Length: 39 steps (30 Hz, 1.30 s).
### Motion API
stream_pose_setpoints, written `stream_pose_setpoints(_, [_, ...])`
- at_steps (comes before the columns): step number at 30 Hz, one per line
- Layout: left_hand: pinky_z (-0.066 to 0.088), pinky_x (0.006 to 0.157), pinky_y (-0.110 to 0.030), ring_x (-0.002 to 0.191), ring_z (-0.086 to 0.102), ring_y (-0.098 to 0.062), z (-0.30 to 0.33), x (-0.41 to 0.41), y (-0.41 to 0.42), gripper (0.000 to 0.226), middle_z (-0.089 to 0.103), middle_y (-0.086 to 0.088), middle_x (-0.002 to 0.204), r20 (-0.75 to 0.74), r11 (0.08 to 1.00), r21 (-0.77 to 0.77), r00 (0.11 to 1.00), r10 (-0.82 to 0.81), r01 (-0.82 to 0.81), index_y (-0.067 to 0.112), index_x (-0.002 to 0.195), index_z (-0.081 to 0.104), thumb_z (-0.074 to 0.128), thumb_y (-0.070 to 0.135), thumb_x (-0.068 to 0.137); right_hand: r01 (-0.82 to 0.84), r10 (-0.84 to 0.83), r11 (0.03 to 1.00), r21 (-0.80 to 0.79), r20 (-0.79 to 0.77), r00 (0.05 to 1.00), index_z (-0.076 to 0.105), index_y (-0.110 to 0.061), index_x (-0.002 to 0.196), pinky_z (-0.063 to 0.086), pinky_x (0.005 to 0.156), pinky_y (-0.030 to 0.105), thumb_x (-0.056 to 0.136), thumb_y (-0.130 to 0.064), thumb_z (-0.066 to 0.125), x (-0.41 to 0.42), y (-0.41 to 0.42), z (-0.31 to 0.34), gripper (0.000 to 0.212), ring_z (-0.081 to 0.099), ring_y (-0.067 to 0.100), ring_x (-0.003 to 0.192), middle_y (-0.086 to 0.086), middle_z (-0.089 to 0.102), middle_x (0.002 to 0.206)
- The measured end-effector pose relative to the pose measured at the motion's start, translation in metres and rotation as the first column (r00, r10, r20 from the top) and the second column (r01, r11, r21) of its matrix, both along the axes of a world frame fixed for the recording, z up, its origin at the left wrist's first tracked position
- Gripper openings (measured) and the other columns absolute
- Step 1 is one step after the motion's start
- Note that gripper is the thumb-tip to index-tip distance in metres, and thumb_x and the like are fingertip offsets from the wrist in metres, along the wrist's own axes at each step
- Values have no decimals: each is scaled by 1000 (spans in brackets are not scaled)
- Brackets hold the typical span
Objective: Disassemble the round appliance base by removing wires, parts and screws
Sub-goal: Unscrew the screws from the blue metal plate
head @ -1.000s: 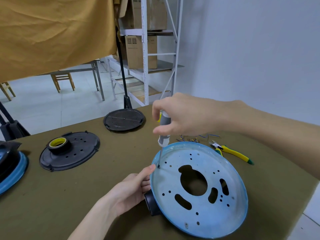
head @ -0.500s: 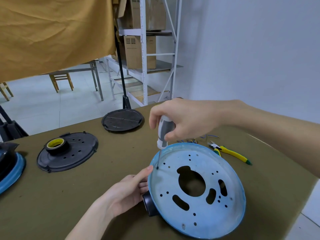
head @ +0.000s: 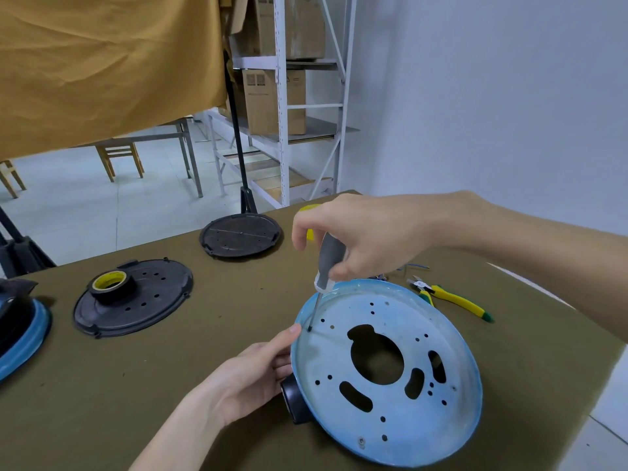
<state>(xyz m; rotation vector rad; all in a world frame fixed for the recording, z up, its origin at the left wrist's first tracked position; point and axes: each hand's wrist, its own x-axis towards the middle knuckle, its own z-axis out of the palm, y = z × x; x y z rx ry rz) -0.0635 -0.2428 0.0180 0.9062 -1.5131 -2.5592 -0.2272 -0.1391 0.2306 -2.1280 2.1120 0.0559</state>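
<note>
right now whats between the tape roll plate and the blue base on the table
Head view: only bare olive tablecloth lies between the black plate with the tape roll and the blue base.

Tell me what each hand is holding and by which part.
Right hand grips the screwdriver by its grey handle. Left hand holds the blue base at its left rim.

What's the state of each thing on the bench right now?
blue base: tilted, propped up on its left edge
screwdriver: near upright, tip on a screw by the left rim
right hand: grips the screwdriver handle
left hand: holds the base's left edge
cutters: lying idle behind the base
tape roll: resting on the black cover
</note>
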Motion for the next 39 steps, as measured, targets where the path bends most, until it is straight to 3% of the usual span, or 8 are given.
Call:
stream_pose_setpoints(3, [61, 80, -27, 76, 67, -12, -2, 0, -1, 59, 74, -3, 92, -12, 1000, 11, 1000, 8, -8, 9, 121, 78, 74, 52, 82, 99, -122, 986, -136, -174, 977, 50, -23, 109, 51, 68, 38, 93, -64, 53, -4, -1, -12, 44, 58, 17, 83, -7, 59, 84])
stream_pose_setpoints(11, [42, 120, -45, 114, 67, -29, -4, 4, -5, 67, 69, -21, 133, 0, 982, 180, 999, 50, -49, -2, 134, 67, 71, 49, 89, 73, -56, 983, -167, 104, 993, 63, -31, 106, 50, 75, 36, 81, -32, 79, -16, 1, -5, 30, 55, -2, 84, -14, 58, 96])
stream_pose_setpoints(17, [53, 102, -43, 90, 76, -23, -3, 3, -2, 55, 77, -14, 110, -38, 980, 169, 992, 117, -109, 4, 121, 76, 85, 32, 75, 154, -147, 942, -297, 47, 988, 62, -26, 102, 37, 59, 26, 96, -54, 58, -22, 9, -20, 29, 52, -10, 71, -12, 63, 78])
stream_pose_setpoints(24, [53, 108, -44, 104, 72, -26, -1, 4, -1, 55, 75, -14, 117, -41, 995, 80, 997, 68, -64, 4, 114, 80, 74, 49, 82, 93, -28, 968, -234, 267, 963, 56, -31, 117, 50, 73, 23, 86, -27, 77, -15, 25, -22, 38, 60, 3, 91, -11, 69, 97])
stream_pose_setpoints(28, [61, 82, -29, 101, 77, -23, 5, 3, 3, 49, 76, -15, 120, -24, 999, -24, 999, 22, -22, 4, 115, 79, 74, 42, 86, 161, -140, 949, -271, 94, 986, 53, -28, 113, 47, 60, 25, 92, -55, 64, -15, 31, -31, 36, 56, 3, 70, -13, 67, 78])
stream_pose_setpoints(31, [62, 73, -28, 96, 78, -24, 8, 0, 5, 41, 77, -18, 118, 6, 998, -47, 1000, 30, -30, 6, 108, 82, 81, 34, 78, 237, -139, 892, -385, 265, 954, 64, -26, 91, 42, 48, 19, 88, -48, 71, -16, 36, -27, 23, 56, 7, 54, -11, 63, 63])
stream_pose_setpoints(36, [62, 62, -33, 78, 78, -27, 11, 4, -2, 46, 79, -16, 99, 48, 993, -61, 994, 103, -100, 8, 97, 85, 92, 30, 57, 551, -156, 727, -411, 682, 714, 72, -15, 84, 48, 47, 22, 89, -35, 74, -51, 52, -25, 21, 60, 13, 48, 7, 71, 64])
stream_pose_setpoints(39, [61, 61, -38, 76, 77, -33, 14, 10, -10, 54, 78, -18, 97, 74, 986, -68, 984, 159, -154, 7, 106, 80, 92, 27, 58, 756, -136, 650, -79, 966, 218, 70, -2, 89, 57, 54, 24, 90, -16, 73, -83, 66, -50, 14, 70, 20, 60, 19, 75, 81])
